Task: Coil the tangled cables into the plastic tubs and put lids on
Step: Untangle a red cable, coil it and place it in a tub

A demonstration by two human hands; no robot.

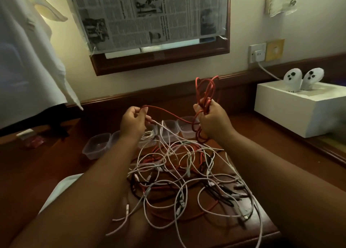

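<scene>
My right hand (212,119) is shut on a bundle of loops of a red cable (205,90), held up above the table. A strand of that red cable runs left to my left hand (132,121), which pinches it near its end. Below both hands lies a tangle of white, red and black cables (187,176) spread over the brown surface. Behind the tangle stand several clear plastic tubs, one at the left (96,146) and one at the right (186,128). One tub behind my left wrist holds a coiled white cable (148,135). I see no lids.
A white box (299,112) with two white controllers (293,79) on top stands at the right. A wall socket with a white plug (257,53) is above it. White cloth (28,60) hangs at the left. A small red packet (34,142) lies left of the tubs.
</scene>
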